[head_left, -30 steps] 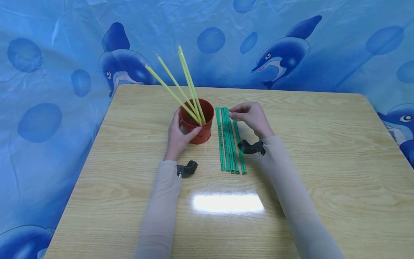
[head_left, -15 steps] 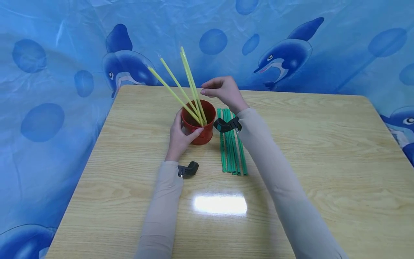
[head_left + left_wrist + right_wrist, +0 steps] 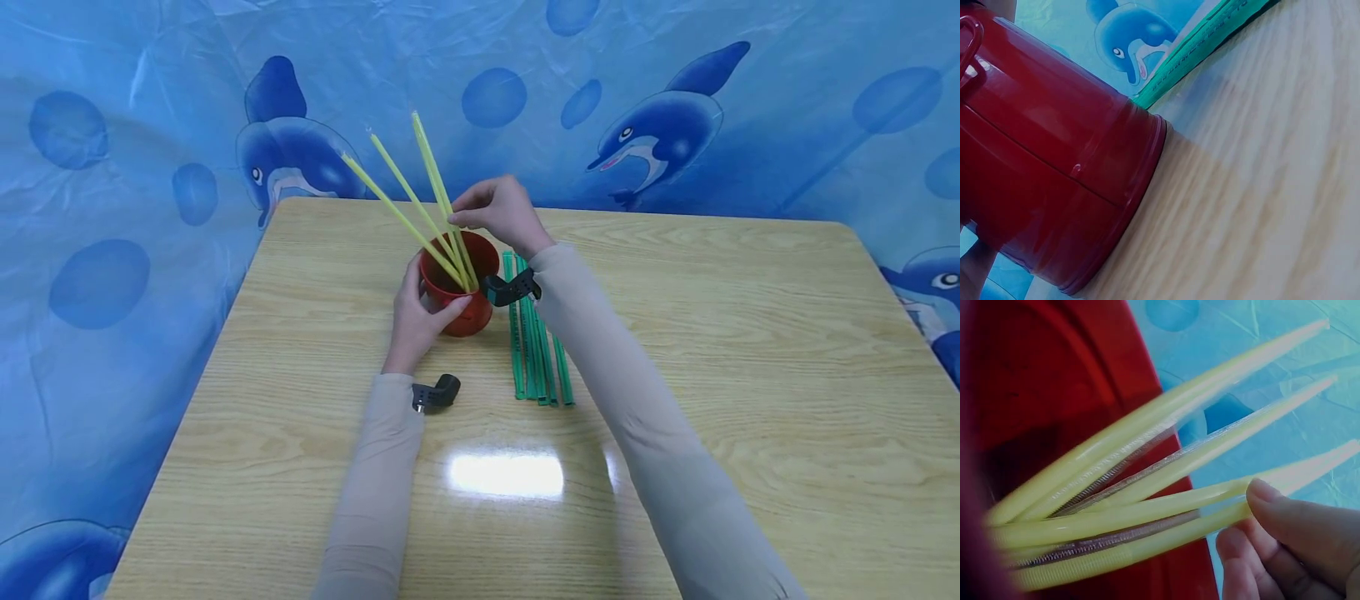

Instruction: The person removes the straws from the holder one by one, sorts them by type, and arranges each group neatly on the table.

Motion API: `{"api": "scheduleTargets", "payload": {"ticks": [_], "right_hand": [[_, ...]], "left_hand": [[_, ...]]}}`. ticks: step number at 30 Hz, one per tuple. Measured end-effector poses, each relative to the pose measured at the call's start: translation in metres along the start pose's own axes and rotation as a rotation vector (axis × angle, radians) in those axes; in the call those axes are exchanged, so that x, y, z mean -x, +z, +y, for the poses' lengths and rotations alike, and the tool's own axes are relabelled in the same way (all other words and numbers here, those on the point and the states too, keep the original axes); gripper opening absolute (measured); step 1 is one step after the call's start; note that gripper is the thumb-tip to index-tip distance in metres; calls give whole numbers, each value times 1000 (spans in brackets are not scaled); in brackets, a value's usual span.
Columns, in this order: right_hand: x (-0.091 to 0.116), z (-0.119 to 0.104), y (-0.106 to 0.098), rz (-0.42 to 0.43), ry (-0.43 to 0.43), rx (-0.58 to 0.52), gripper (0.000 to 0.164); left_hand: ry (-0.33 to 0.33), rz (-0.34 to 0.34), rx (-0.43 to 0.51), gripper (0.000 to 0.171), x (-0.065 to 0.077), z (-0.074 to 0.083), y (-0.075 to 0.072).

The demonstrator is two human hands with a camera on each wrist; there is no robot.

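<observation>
My left hand (image 3: 416, 325) grips the side of a red bucket (image 3: 472, 318), with the thumb across its near side below the rim. Yellow straws (image 3: 405, 222) in clear wrapping lean out of it to the back left. Over the bucket's far right rim, my right hand (image 3: 501, 212) pinches the rightmost yellow straws (image 3: 1147, 550) between thumb and fingers, partway up. In the left wrist view the bucket wall (image 3: 1054, 169) fills the left side and its base sits on the table.
Right of the bucket, several long green strips (image 3: 540, 358) with dark print lie side by side on the wooden table (image 3: 712, 333); my right forearm partly covers them. A blue dolphin-printed sheet (image 3: 525, 158) hangs behind the table's far edge.
My right hand has moved left and away from me, from above the green strips to the yellow straws, and pinches them. My left hand keeps hold of the bucket.
</observation>
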State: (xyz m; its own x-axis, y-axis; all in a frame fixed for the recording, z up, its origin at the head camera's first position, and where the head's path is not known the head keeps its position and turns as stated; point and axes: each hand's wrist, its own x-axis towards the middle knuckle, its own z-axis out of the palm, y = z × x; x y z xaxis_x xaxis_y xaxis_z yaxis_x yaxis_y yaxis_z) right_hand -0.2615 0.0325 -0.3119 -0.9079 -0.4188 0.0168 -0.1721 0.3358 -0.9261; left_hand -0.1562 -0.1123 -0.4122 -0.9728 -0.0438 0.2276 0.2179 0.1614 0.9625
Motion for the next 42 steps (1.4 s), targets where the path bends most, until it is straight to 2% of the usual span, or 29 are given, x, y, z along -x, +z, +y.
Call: {"api": "scheduleTargets", "payload": {"ticks": [7, 14, 17, 25, 29, 32, 34, 36, 42], "right_hand": [[5, 1, -3, 14, -21, 3, 15], [14, -1, -13, 82, -81, -74, 17], [18, -2, -19, 113, -96, -118, 17], [32, -11, -37, 226, -139, -230, 15], [42, -18, -47, 279, -174, -288, 15], [48, -24, -54, 311, -208, -324, 12], [51, -27, -58, 327, -229, -356, 9], [55, -29, -62, 340, -248, -388, 7], [66, -35, -76, 376, -308, -464, 8]], "left_hand": [[-13, -18, 16, 82, 0, 6, 2], [-30, -10, -9, 77, 7, 38, 3], [-37, -10, -1, 76, 8, 38, 2], [-13, -10, 23, 76, 9, 36, 1], [-3, 4, 14, 78, 5, 19, 1], [-6, 8, 13, 78, 5, 18, 1], [-17, 2, 16, 77, 6, 27, 1], [-20, 0, 18, 76, 7, 29, 1], [-5, 9, 9, 78, 1, 5, 3]]}}
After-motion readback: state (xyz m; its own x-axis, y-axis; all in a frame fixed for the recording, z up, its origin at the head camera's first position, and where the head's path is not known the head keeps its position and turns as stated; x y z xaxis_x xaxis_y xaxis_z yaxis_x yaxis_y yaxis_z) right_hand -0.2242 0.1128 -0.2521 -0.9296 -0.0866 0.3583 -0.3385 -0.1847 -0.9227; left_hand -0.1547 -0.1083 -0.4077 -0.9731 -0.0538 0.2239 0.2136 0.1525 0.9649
